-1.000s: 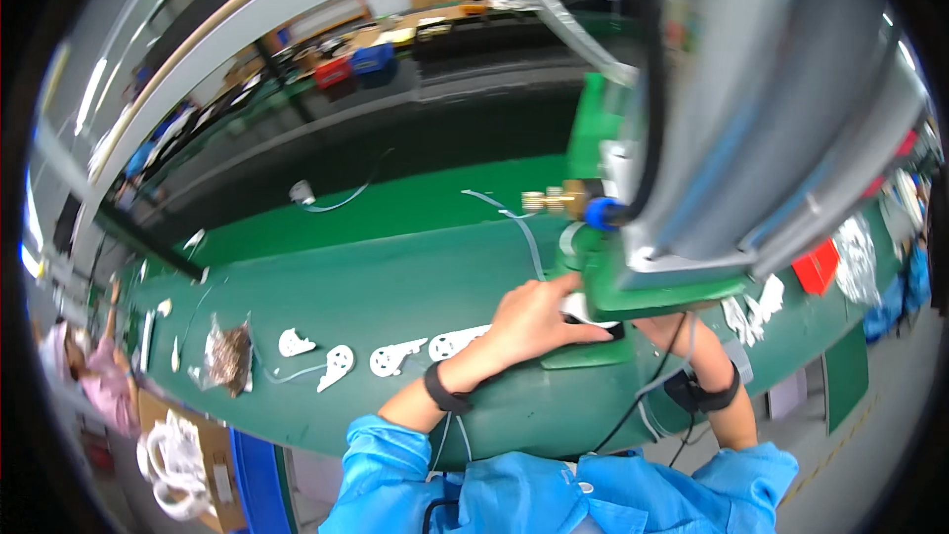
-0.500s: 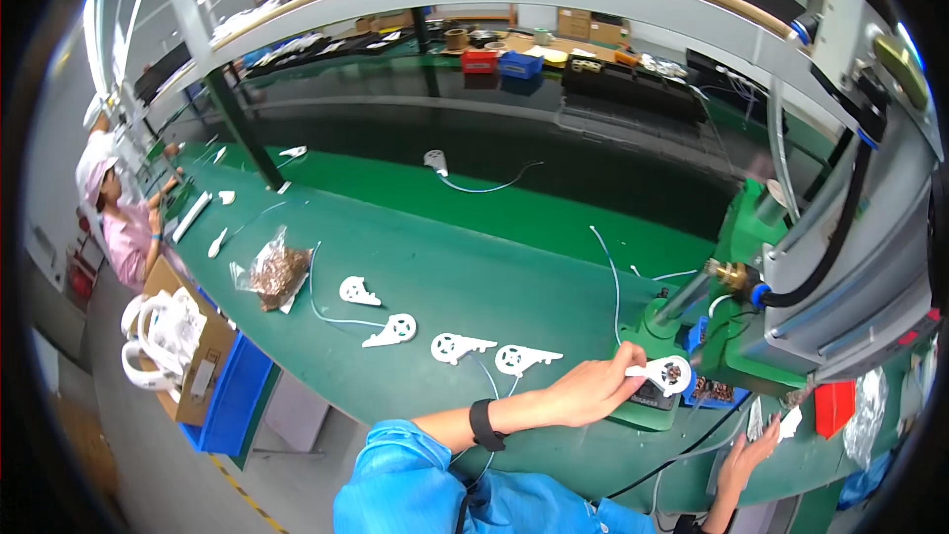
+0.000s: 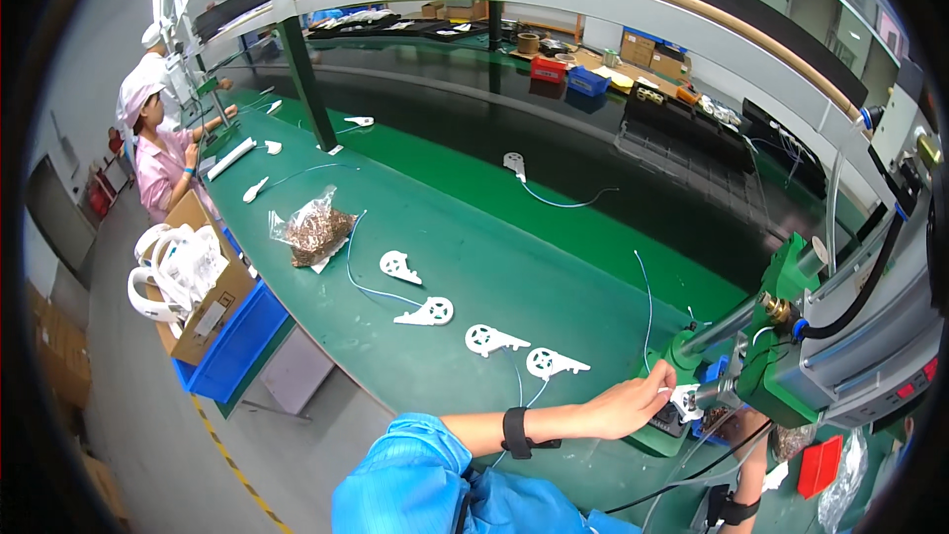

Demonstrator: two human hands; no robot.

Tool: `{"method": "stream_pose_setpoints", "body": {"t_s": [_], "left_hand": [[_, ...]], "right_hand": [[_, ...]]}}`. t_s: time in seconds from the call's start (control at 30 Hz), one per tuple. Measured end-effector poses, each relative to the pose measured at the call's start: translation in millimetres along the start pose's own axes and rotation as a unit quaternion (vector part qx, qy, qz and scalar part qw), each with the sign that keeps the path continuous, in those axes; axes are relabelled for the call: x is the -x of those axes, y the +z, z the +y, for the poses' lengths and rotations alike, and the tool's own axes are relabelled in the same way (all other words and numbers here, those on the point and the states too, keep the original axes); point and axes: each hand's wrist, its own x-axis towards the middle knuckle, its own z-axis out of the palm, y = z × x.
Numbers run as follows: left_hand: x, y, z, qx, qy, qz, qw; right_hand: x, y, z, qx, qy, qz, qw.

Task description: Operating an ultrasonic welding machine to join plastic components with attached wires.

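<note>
My left hand (image 3: 636, 405) pinches a white plastic part (image 3: 684, 400) under the head of a green bench press (image 3: 756, 346). The part lies over the press's base, its far side partly covered by the press rod. A blue wire rises behind my fingers. My right forearm (image 3: 751, 470) reaches up beside the press, and its hand is mostly hidden behind the machine and cables, so its fingers do not show. A blue bin (image 3: 714, 373) with small copper-coloured pieces stands beside the press. Several similar white parts lie to the left, among them a round-headed one (image 3: 554, 363).
A clear bag of copper-coloured pieces (image 3: 321, 235) lies farther left on the green table. A cardboard box (image 3: 222, 307) of white parts sits in a blue crate at the table's edge. A red bin (image 3: 819, 467) is at right. Another person (image 3: 158, 153) works at far left.
My left hand has brought the white part in under the press head. My right hand has moved from beside the red bin up behind the press. The view has turned left.
</note>
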Motion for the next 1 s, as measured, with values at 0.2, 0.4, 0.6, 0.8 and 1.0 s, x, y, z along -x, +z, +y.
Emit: {"method": "stream_pose_setpoints", "body": {"t_s": [0.2,0.4,0.6,0.8,1.0], "left_hand": [[-20,2,-22,0.116,0.069,-0.009,0.991],[-32,-73,12,0.289,0.033,0.158,0.944],[-125,-121,-25,0.009,0.172,0.162,0.972],[-225,-230,-90,-0.34,-0.31,0.296,0.837],[-212,-274,-117,-0.35,-0.451,0.443,0.691]], "right_hand": [[-20,4,-18,-0.073,0.019,0.007,0.997],[-25,8,-25,-0.092,0.017,0.021,0.995],[-36,13,-32,-0.105,0.009,0.035,0.994],[9,2,-23,-0.036,0.017,0.093,0.995],[29,-36,-24,-0.143,0.163,0.018,0.976]]}}
